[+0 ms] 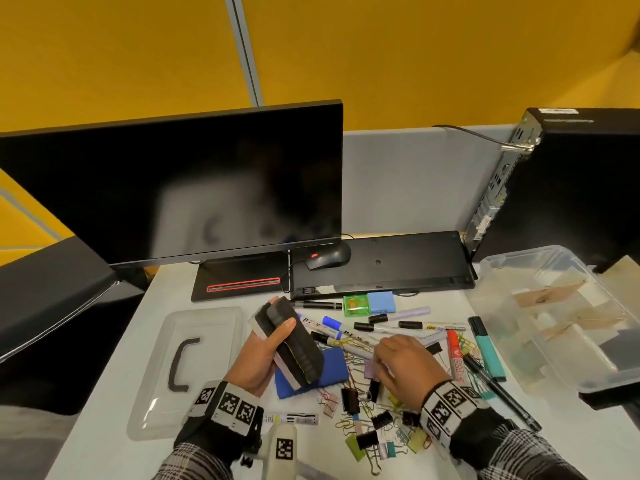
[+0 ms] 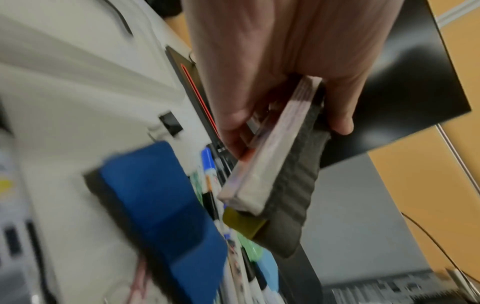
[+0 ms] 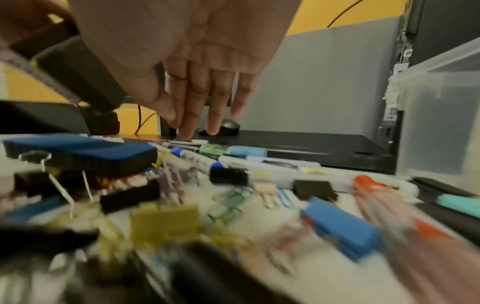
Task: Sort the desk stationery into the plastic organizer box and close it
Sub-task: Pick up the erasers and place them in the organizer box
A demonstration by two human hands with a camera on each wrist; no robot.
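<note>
My left hand [image 1: 277, 315] grips two stacked black felt erasers [image 1: 294, 344] with pale backs, lifted off the desk; the left wrist view shows thumb and fingers clamped on the erasers [image 2: 283, 185]. A blue eraser [image 1: 322, 374] lies flat just beneath them. My right hand [image 1: 381, 365] hovers low over the pile of markers [image 1: 346, 329] and binder clips [image 1: 374, 427]. In the right wrist view its fingers [image 3: 192, 107] point straight down and hold nothing. The clear organizer box [image 1: 519, 259] stands uncovered at the right, with its lid [image 1: 207, 320] lying flat at the left.
A dark monitor [image 1: 173, 188], an upturned black keyboard [image 1: 398, 265] and a mouse [image 1: 329, 256] stand behind the pile. A black PC tower [image 1: 571, 188] rises at the back right. A red marker [image 1: 455, 355], a teal highlighter [image 1: 488, 348] and a black pen [image 1: 498, 389] lie beside the box.
</note>
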